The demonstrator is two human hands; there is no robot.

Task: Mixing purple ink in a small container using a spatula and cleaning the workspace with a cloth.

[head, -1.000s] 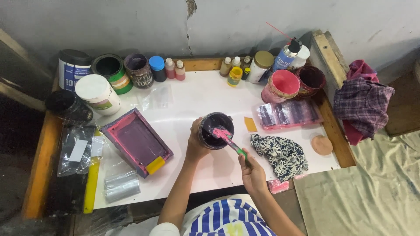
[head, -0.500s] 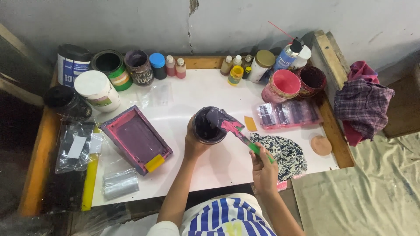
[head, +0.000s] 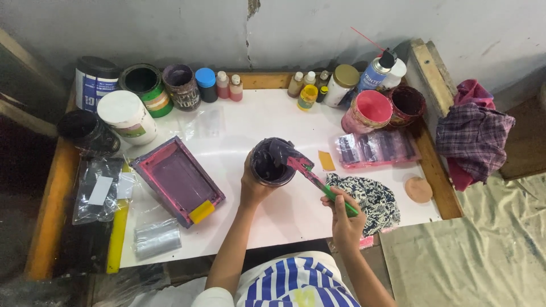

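Note:
My left hand (head: 253,185) grips a small round jar (head: 272,162) of dark purple paste, held above the white tabletop (head: 267,119). My right hand (head: 344,215) holds a green-handled spatula (head: 318,181). The spatula's pink-smeared blade rests on the jar's right rim with a lump of dark paste on it. A small screen-printing frame (head: 177,180), stained pink and purple, lies to the left of the jar with a yellow piece at its near corner.
Paint tubs, jars and small bottles line the back wall (head: 170,85). A pink tub (head: 367,111), a dark red tub (head: 407,104) and a wrapped pink packet (head: 378,149) sit right. A patterned cloth (head: 369,199) lies under my right hand. Checked cloth (head: 475,136) hangs off the table.
The spatula came out of the jar's middle and now lies across its right rim with paste on it. My right hand shifted right and toward me. The jar tilted slightly.

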